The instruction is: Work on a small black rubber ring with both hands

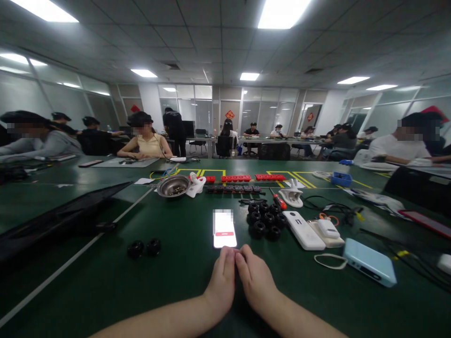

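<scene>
Head view: the left hand (220, 281) and right hand (256, 281) are laid flat and empty, touching side by side on the table (105, 281), just short of the lit phone (224, 228), which is set face-up, seemingly for reading.

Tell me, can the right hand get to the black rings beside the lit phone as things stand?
Probably yes. The right hand rests empty, and only bare table lies between it and the black rings, just right of the phone.

Lit phone (224, 228) (flat, face-up)
</scene>
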Available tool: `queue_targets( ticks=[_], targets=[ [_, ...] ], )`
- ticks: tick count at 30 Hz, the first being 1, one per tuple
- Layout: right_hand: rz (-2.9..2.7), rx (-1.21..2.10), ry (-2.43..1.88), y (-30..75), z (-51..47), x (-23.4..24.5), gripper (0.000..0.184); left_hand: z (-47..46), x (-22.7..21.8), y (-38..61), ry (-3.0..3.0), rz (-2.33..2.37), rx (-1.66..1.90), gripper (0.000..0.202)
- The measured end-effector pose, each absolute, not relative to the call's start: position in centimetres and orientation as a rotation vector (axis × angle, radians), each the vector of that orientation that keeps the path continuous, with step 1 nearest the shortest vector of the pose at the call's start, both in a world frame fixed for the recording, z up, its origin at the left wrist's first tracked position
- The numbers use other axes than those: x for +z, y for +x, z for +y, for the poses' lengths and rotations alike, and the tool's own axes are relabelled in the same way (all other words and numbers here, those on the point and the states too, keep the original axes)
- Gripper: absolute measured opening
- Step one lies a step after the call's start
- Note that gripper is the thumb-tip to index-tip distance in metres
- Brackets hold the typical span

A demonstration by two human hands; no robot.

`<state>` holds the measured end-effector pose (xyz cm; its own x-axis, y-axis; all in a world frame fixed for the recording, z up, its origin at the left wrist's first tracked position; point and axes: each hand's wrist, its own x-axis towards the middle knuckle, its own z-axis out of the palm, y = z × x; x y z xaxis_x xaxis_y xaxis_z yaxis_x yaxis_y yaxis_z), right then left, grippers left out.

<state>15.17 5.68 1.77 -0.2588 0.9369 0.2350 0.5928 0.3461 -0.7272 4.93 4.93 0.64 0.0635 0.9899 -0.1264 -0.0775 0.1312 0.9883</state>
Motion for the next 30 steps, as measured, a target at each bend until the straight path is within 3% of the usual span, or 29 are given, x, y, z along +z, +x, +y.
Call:
queue_targets(
  ticks=[7,10,13,16,22,26,28,30],
  targets=[
    [-2.048,0.474,-1.326,15.5,6.6,1.0,0.026,6.2,0.9,4.9,0.78,1.287,0.775,0.043],
    [-1.791,0.915,-1.283,15.4,6.6,1.4,0.031,6.6,1.3,3.1,1.149,1.281,0.926,0.04],
    [-1.424,1.52,-1.204,15.2,6.6,1.5,0.043,6.8,1.2,1.6,2.015,1.265,0.991,0.049],
    [-1.254,1.695,-1.132,15.1,6.6,1.1,0.05,7.0,0.9,1.2,2.167,1.277,0.907,0.055],
    [-1.393,1.496,-1.125,15.4,6.2,0.7,0.046,6.7,1.0,1.7,2.154,1.222,0.924,0.065],
    [-1.777,0.917,-1.014,15.9,5.2,1.4,0.024,6.0,1.5,2.4,1.921,1.283,1.02,0.049],
    [-1.891,0.732,-0.984,16.2,5.0,1.7,0.031,5.9,1.6,2.8,1.81,1.32,1.018,0.048],
    [-1.841,0.798,-1.03,16.5,5.3,1.7,0.038,6.2,1.5,2.7,1.783,1.313,1.003,0.047]
  ],
)
